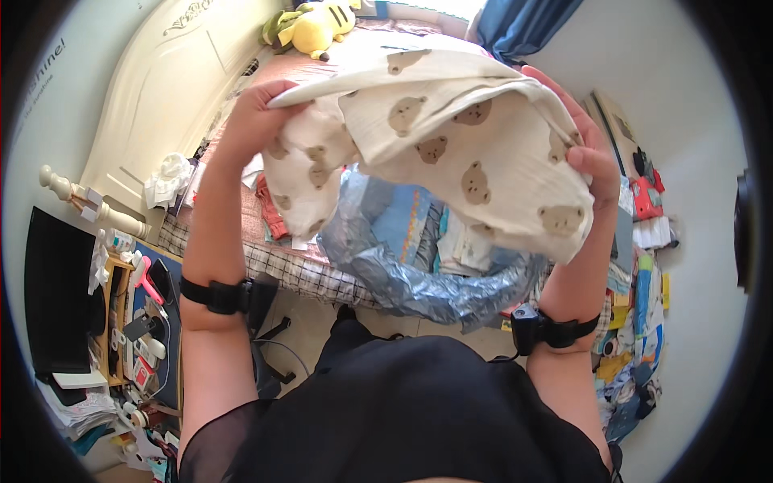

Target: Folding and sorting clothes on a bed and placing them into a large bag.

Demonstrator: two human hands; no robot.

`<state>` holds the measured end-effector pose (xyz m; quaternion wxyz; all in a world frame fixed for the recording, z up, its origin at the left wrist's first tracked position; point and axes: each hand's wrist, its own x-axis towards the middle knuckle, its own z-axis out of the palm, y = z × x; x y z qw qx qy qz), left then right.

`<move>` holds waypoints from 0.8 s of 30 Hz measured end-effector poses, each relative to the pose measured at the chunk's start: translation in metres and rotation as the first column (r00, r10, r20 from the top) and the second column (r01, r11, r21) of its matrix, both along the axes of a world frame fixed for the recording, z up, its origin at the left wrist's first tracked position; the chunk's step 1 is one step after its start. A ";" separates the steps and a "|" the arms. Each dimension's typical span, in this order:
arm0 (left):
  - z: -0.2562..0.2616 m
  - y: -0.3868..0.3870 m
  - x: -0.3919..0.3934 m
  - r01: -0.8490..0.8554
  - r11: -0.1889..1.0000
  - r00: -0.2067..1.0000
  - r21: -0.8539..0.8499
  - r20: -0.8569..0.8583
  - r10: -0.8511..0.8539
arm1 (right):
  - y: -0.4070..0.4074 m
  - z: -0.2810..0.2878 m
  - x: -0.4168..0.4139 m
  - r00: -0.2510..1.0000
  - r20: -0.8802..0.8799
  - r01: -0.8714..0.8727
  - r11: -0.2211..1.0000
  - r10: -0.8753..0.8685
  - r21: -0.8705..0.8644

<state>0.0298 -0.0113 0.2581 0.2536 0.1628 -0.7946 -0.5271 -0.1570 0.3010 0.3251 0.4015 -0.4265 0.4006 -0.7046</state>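
Note:
Between both hands hangs a cream cloth [447, 127] printed with brown bear heads, partly folded over itself. My left hand [263, 118] pinches its upper left edge, thumb and fingers on the fabric. At the other end, my right hand [589, 145] grips the right side, its fingers behind the cloth and its thumb in front. Below the cloth, a bluish clear plastic bag [416, 284] sits open on the bed's near edge. Folded clothes [465, 244] and a blue item [392, 220] lie inside it; the cloth hides part of the bag.
The bed [281, 199] carries a yellow plush toy [317, 30] at the far end and a red garment [272, 208]. A crowded desk with a monitor [57, 290] stands at left. Piled belongings [634, 326] line the right wall. A chair base [281, 356] is on the floor.

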 end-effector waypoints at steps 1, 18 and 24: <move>0.008 0.008 0.003 0.040 0.999 0.999 -0.032 0.014 -0.039 | 0.017 0.001 -0.002 1.000 0.005 0.024 1.000 -0.024 0.000; -0.024 0.065 0.012 0.294 0.945 0.764 0.144 0.559 -0.323 | 0.065 -0.026 -0.035 0.974 0.198 0.165 0.938 -0.107 -0.303; -0.076 0.006 0.044 0.216 0.921 0.801 0.324 0.481 -0.357 | 0.061 -0.005 -0.049 0.824 0.551 0.216 0.972 -0.132 -0.090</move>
